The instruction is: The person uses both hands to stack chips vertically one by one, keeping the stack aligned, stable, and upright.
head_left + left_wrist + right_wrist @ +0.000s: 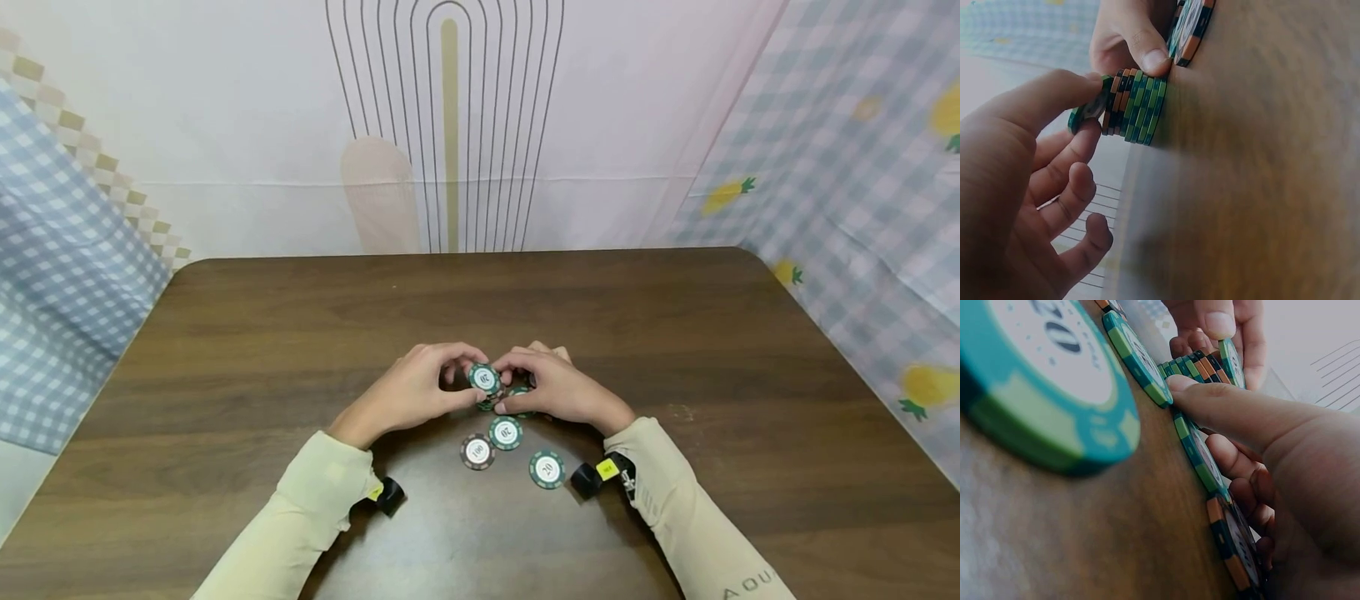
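Note:
My left hand pinches a green poker chip marked 20 between thumb and fingers, tilted at the top of a stack. The stack of poker chips is green in its lower part and black and orange above. Around that stack, my right hand holds it low down, thumb on the near side; its index fingertip is behind the chips. Under the right palm lie another green chip and a black and orange chip, partly covered by the fingers.
On the brown wooden table, nearer the body, lie a green 20 chip, a dark 100 chip and another green 20 chip by the right wrist camera. A patterned cloth hangs behind the table.

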Demonstrator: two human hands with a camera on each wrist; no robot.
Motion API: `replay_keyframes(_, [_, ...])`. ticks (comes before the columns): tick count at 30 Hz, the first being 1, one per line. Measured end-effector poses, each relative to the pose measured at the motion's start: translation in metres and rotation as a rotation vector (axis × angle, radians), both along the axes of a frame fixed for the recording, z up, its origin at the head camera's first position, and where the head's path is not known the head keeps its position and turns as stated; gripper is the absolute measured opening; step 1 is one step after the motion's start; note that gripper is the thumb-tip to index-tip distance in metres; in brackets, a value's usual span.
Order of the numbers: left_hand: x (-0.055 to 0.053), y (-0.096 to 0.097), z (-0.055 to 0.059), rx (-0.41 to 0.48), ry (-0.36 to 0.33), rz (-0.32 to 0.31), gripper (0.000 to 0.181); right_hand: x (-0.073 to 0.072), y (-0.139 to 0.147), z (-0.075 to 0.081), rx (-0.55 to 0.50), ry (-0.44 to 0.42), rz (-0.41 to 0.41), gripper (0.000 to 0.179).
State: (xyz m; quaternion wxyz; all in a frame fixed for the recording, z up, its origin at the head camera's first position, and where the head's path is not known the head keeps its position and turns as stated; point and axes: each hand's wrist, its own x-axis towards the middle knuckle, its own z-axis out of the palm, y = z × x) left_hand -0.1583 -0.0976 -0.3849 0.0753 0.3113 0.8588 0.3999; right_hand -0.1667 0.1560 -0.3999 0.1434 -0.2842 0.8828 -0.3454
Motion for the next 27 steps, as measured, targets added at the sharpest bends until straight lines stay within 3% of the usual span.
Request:
replay_keyframes(19, [0.0016,0.0007,-0.0061,-0.027,0.028,-0.002,0.037,-0.0016,0.0004,-0.0016,0.011,0.027,0.005,0.037])
replay_keyframes(27, [0.0006,-0.0002,-0.0088,-0.006,-0.017,-0.003,0.037,-0.0006,-0.0002,-0.0007,0.006,0.021,0.005,0.038])
